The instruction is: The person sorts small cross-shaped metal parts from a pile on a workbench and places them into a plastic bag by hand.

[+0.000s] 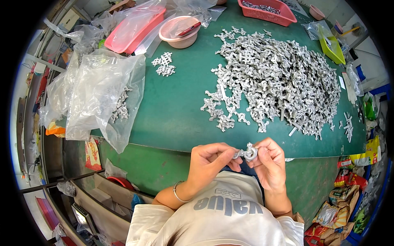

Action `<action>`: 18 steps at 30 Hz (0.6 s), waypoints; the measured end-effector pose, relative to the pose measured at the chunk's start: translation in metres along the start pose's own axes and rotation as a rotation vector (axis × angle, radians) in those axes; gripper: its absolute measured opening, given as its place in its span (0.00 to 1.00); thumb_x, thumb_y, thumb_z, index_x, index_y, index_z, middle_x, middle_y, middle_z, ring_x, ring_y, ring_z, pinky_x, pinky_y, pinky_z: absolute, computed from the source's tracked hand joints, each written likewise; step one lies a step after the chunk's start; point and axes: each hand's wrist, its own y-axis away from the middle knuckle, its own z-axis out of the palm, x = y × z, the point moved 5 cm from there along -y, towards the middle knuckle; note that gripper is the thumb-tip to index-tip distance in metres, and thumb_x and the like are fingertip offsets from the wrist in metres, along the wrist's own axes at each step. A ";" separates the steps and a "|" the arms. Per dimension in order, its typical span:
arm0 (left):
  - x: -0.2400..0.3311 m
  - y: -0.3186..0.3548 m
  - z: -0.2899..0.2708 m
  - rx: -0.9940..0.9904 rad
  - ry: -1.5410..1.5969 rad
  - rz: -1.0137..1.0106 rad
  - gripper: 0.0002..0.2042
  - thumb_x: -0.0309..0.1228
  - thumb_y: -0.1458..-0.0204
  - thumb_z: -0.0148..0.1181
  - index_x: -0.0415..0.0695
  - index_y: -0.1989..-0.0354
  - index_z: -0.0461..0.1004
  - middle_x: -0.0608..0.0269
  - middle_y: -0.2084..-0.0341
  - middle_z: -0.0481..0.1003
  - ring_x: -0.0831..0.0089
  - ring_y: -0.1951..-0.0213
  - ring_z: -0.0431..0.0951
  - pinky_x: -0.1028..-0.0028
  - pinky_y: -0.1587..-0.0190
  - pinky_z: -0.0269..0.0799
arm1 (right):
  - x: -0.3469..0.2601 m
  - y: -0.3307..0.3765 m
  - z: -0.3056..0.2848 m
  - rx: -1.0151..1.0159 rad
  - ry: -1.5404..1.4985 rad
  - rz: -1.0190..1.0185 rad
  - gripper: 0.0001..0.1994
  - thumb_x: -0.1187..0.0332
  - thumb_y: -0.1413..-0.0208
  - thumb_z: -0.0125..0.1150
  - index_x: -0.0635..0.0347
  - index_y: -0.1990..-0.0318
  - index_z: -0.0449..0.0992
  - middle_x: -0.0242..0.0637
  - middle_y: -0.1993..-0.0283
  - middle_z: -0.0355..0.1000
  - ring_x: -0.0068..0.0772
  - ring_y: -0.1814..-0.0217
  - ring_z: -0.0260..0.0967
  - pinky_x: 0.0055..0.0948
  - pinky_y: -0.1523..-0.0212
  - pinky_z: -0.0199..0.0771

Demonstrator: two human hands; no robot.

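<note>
1. Small silver metal part (246,153), lower centre of frame, pinched between both hands just below the tabletop (172,110) edge.
2. Left hand (209,162) grip pressed onto the part's left side; right hand (270,162) grip pinching its right side.
3. Beyond, centre-right: large heap of metal parts (275,78).
4. Far left: clear plastic bags (98,86); top: pink bowl (179,30).

Table (172,110) plain dark green; heap of parts (279,78) silver-grey, as is the part (247,153) between the hands; basin (179,32) pale pink; basket (269,11) coral red; tray (331,48) lime yellow; bags (98,90) clear; shirt (221,217) light grey.
</note>
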 end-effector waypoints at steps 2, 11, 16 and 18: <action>0.000 0.001 0.001 0.001 0.009 -0.001 0.07 0.20 0.47 0.49 0.29 0.66 0.73 0.52 0.73 0.74 0.71 0.74 0.76 0.76 0.70 0.75 | 0.000 0.000 0.000 -0.005 -0.004 0.003 0.06 0.74 0.45 0.52 0.67 0.62 0.68 0.38 0.69 0.71 0.23 0.70 0.67 0.21 0.69 0.65; 0.003 0.003 0.004 -0.008 -0.008 -0.017 0.07 0.19 0.48 0.49 0.29 0.64 0.72 0.52 0.70 0.75 0.68 0.70 0.77 0.75 0.66 0.76 | -0.001 0.002 0.000 0.023 0.018 -0.021 0.07 0.74 0.45 0.52 0.68 0.61 0.68 0.38 0.69 0.71 0.23 0.69 0.67 0.22 0.67 0.66; 0.002 0.004 0.003 0.004 -0.005 -0.038 0.07 0.20 0.48 0.49 0.28 0.65 0.72 0.50 0.72 0.75 0.68 0.72 0.77 0.74 0.68 0.76 | -0.001 0.002 0.001 -0.003 -0.020 -0.003 0.06 0.74 0.45 0.51 0.68 0.62 0.68 0.39 0.69 0.71 0.24 0.70 0.68 0.22 0.68 0.68; 0.001 0.004 0.002 0.012 0.013 -0.057 0.07 0.21 0.47 0.49 0.28 0.66 0.72 0.50 0.73 0.75 0.68 0.73 0.77 0.74 0.69 0.76 | -0.001 0.003 0.001 0.004 -0.033 0.005 0.06 0.75 0.45 0.51 0.68 0.62 0.68 0.39 0.69 0.72 0.24 0.70 0.69 0.22 0.69 0.69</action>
